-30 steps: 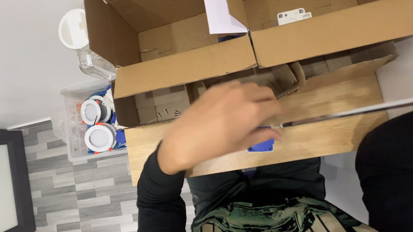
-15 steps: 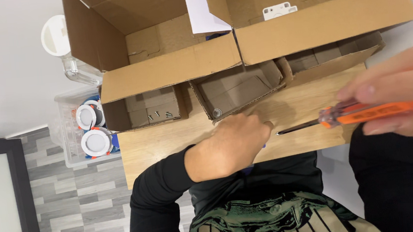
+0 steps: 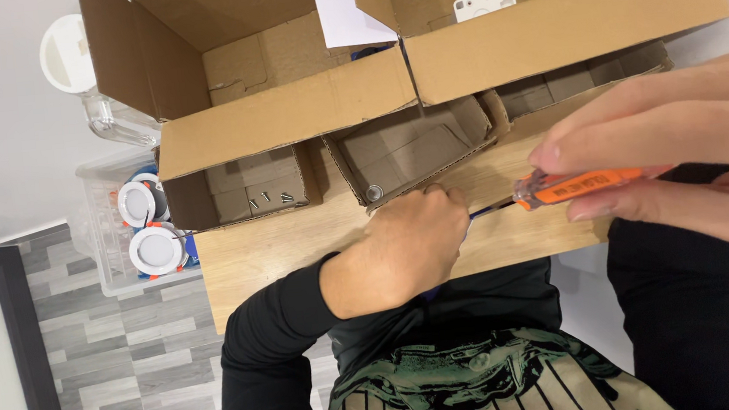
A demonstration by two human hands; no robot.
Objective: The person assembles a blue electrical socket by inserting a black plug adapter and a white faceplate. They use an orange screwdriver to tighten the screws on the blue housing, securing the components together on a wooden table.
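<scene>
We see the left hand (image 3: 404, 250) curled into a loose fist on the wooden table (image 3: 280, 247), its knuckles just beside a small open cardboard tray (image 3: 412, 148); whatever it pinches is hidden under the fingers, so we cannot tell what it holds; the right hand (image 3: 685, 155) is closed around the orange handle of a screwdriver (image 3: 569, 187), whose dark shaft runs left and meets the left hand's fingers; a second small cardboard tray (image 3: 244, 185) to the left holds a few loose screws (image 3: 269, 198); two large open cardboard boxes (image 3: 286, 106) stand behind; a clear plastic bin (image 3: 109, 245) beside the table holds round white downlights (image 3: 156, 250).
</scene>
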